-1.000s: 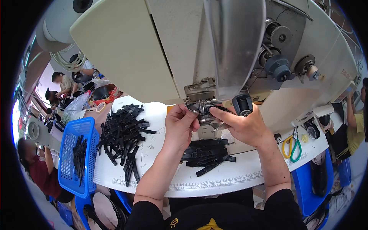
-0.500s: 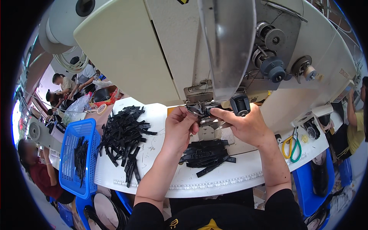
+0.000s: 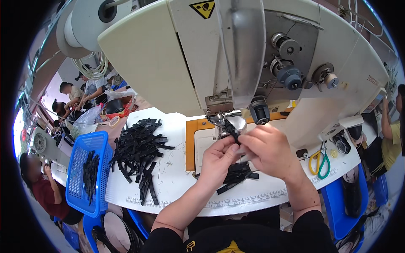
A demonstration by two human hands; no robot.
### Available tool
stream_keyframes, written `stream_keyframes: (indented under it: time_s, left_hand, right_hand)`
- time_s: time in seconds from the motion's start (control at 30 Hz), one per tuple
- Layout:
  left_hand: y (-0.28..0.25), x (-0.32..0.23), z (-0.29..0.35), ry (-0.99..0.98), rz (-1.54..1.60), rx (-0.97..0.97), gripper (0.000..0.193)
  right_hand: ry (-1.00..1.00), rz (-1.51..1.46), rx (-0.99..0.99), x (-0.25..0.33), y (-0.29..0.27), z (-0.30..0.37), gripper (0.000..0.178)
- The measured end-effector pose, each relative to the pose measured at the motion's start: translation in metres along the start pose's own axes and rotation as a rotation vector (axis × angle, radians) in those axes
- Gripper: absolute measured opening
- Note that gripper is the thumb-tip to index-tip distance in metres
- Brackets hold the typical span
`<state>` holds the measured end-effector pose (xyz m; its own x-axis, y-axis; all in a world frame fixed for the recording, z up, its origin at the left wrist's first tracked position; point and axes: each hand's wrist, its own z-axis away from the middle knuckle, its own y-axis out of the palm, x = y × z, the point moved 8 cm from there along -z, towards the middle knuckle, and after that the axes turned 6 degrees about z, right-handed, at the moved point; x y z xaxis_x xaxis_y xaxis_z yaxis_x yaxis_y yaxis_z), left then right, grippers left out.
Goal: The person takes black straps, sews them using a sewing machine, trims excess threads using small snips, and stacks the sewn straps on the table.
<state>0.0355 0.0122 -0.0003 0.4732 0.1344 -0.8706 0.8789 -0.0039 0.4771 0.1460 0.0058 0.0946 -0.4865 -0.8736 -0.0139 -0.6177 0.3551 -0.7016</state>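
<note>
A white sewing machine (image 3: 190, 63) stands before me with its presser foot and needle area (image 3: 217, 120) just beyond my fingers. My left hand (image 3: 220, 158) pinches a short black strap (image 3: 233, 131) in front of the needle area. At the same strap, my right hand (image 3: 270, 149) is closed with thumb and fingertips together, its fingers partly hiding the piece. Beneath both hands lies a small pile of black straps (image 3: 238, 176), partly covered by them. To the left is a larger heap of similar straps (image 3: 137, 145) on the white table (image 3: 177, 198).
A blue basket (image 3: 105, 177) with black strips stands at the table's left edge. Scissors (image 3: 322, 162) with yellow and green handles lie at right. A ruler strip (image 3: 211, 201) runs along the front edge. Blue bins (image 3: 337, 211) sit below. Other people (image 3: 46, 181) work nearby.
Both hands have drawn back from the needle area toward me, bringing the black strap into view between them. The machine bed shows more, and the whole view has shifted slightly.
</note>
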Motion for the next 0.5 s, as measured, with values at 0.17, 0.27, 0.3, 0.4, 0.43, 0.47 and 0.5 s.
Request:
stream_keyframes:
  time_s: [0.17, 0.27, 0.3, 0.4, 0.43, 0.47, 0.5]
  left_hand:
    - [-0.002, -0.006, 0.008, 0.013, -0.084, 0.144, 0.019]
    - [0.001, -0.02, 0.013, 0.0, -0.245, 0.213, 0.018]
    - [0.004, -0.025, 0.011, -0.047, -0.289, 0.175, 0.016]
    - [-0.02, -0.039, -0.008, 0.012, -0.294, 0.048, 0.013]
    - [-0.023, -0.044, -0.015, 0.054, -0.229, 0.052, 0.013]
    - [-0.024, -0.043, -0.021, 0.055, -0.228, 0.051, 0.013]
    - [-0.025, -0.042, -0.026, 0.05, -0.157, 0.048, 0.013]
  right_hand:
    - [-0.143, -0.062, -0.062, 0.027, -0.021, -0.005, 0.028]
    - [-0.191, -0.022, 0.007, 0.028, -0.012, -0.007, 0.028]
    - [-0.188, 0.001, 0.031, 0.023, -0.006, -0.005, 0.029]
    - [-0.162, 0.105, 0.016, 0.006, 0.002, -0.009, 0.028]
    - [-0.124, 0.092, -0.009, 0.002, 0.004, -0.012, 0.028]
    - [-0.126, 0.093, -0.008, 0.0, 0.007, -0.011, 0.028]
    - [-0.073, 0.08, -0.001, -0.006, 0.01, -0.012, 0.029]
